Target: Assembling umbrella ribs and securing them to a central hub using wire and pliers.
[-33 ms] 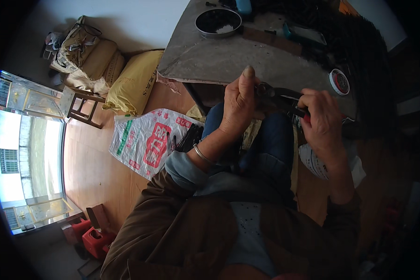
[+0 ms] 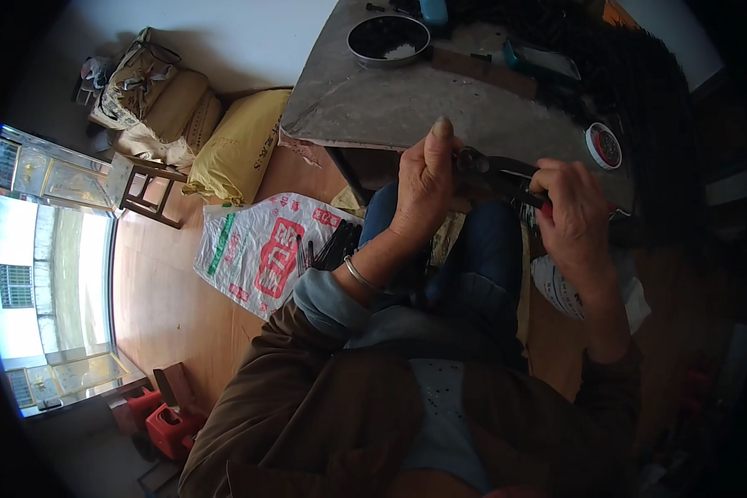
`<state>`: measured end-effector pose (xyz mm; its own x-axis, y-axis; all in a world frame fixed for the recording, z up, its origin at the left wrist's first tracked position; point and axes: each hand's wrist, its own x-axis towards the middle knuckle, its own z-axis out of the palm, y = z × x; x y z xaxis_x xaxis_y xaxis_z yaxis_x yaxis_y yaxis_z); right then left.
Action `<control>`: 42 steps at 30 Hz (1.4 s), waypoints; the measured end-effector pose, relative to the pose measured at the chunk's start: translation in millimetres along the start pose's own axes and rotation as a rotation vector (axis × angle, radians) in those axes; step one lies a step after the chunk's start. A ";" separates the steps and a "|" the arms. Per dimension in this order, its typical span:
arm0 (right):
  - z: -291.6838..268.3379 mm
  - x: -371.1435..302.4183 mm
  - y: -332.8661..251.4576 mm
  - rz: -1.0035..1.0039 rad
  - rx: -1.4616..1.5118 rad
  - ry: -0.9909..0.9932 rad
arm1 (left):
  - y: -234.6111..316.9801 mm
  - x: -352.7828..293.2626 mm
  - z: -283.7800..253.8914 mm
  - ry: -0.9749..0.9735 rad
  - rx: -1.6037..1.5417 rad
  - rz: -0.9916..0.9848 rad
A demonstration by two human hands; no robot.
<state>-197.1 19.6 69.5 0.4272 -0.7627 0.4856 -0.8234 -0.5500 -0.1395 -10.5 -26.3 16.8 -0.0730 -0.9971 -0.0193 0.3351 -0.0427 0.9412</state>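
Observation:
Above my knees, in front of the table edge, is a dark metal hand tool with red on its grips (image 2: 508, 166), looking like pliers. My right hand (image 2: 573, 207) is wrapped round its handle end, with a bit of red showing by the fingers. My left hand (image 2: 424, 184) is closed at the tool's other end, thumb pointing up, beside a dark rounded piece (image 2: 471, 158). What the left fingers grip is hidden behind the hand and in shadow. Several thin black rods (image 2: 334, 247) lie on a printed white sack (image 2: 257, 249) left of my legs.
On the grey table (image 2: 365, 108) stand a round metal bowl (image 2: 388, 41) with dark bits, a teal tray (image 2: 542, 62) and a small round tin (image 2: 603, 146). Dark strands heap at its far right. Yellow sacks (image 2: 239, 145) and a wooden stool (image 2: 147, 187) stand left.

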 end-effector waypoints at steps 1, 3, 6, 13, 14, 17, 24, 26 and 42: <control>0.5 -0.5 -0.5 -0.002 0.001 -0.001 | -1.7 0.4 -1.8 -0.010 -0.001 0.013; 2.2 -1.7 -0.4 0.003 -0.014 -0.005 | -2.8 2.1 -3.4 -0.021 -0.002 0.028; 10.8 -4.0 -0.4 0.057 0.194 0.025 | -0.5 2.2 -2.8 -0.025 0.057 0.036; 21.7 -37.9 16.0 0.784 2.183 -0.887 | -6.6 1.6 0.3 -0.064 0.246 0.093; 16.9 -29.4 17.9 0.791 2.184 -0.847 | -8.5 2.9 -4.7 -0.073 0.272 0.093; 2.6 -7.3 13.7 0.470 0.871 -0.909 | -3.5 -0.4 -4.4 -0.041 0.270 0.069; 19.3 -41.6 5.2 0.758 1.592 -0.734 | 3.2 -7.4 -12.4 -0.059 0.229 0.012; 29.2 -52.1 9.5 0.802 2.031 -0.904 | -3.9 -4.2 -13.5 -0.039 0.253 -0.005; -11.9 -14.9 17.6 0.683 1.016 -1.008 | -0.7 -14.7 -9.2 -0.132 0.254 0.027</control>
<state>-222.4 25.4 70.1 0.4998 -0.6271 -0.5974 -0.5502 0.3029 -0.7782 -1.1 -12.2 13.4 -0.1940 -0.9804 0.0352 0.0938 0.0172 0.9954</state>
